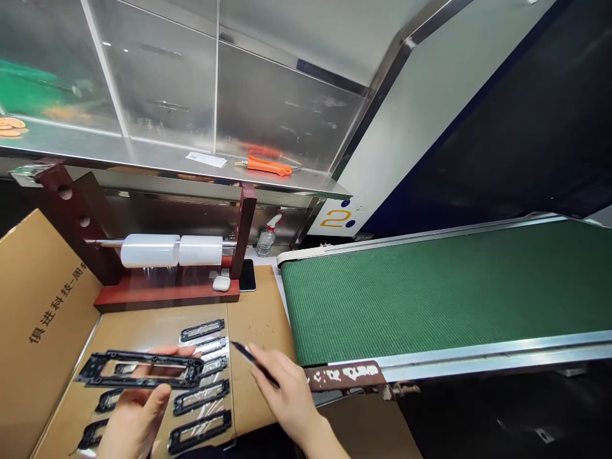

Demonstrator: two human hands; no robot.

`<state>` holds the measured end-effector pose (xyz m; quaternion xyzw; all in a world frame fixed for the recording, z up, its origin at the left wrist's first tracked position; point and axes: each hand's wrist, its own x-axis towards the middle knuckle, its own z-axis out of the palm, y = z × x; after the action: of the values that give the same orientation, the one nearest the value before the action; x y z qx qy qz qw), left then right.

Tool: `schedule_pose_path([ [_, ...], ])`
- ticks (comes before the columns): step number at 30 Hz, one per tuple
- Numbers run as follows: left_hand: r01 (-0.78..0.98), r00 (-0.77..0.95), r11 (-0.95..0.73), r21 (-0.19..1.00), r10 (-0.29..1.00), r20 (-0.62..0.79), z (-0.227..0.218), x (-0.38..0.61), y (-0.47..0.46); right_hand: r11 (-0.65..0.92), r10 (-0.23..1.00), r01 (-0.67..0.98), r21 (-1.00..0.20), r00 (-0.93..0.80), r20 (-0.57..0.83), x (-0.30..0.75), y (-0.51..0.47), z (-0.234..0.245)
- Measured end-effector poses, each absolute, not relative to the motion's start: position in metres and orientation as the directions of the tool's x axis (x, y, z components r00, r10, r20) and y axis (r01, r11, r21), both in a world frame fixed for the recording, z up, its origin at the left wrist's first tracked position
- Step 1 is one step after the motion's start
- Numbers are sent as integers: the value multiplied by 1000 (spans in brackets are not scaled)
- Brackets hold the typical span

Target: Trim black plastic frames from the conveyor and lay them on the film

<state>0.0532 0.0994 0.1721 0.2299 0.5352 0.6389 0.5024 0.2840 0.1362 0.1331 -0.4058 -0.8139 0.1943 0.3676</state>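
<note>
My left hand (138, 408) holds a long black plastic frame (138, 370) level above a clear film sheet (210, 408), fingers wrapped round it. On the sheet lie several smaller black frame pieces (201, 396) in rows. My right hand (287, 395) is just right of the sheet and pinches a thin dark tool (251, 358), its tip pointing left and up toward the frame. Both hands hover over brown cardboard (253, 319) that covers the bench.
A red wooden stand (167, 293) with two white film rolls (169, 250) sits behind the sheet, a white earbud case (221, 283) and phone beside it. A green conveyor belt (430, 293) runs right. Orange pliers (268, 166) lie on the steel shelf. A cardboard flap (38, 319) rises at left.
</note>
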Motion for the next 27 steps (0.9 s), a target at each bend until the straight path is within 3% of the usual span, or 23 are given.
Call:
schedule_pose_path([
  [4,-494,-359,55,867,896,-262,186,69,99,798,595,482,-361,-535,600,290,130,198],
  [7,-533,-365,43,845,889,-276,195,78,99,820,550,497,-284,-549,629,295,132,213],
  [15,-595,-362,46,802,876,-319,202,97,99,843,499,490,-222,-555,666,312,142,219],
  [27,-638,-286,95,764,892,-349,185,107,108,856,492,454,-247,-570,658,341,152,218],
])
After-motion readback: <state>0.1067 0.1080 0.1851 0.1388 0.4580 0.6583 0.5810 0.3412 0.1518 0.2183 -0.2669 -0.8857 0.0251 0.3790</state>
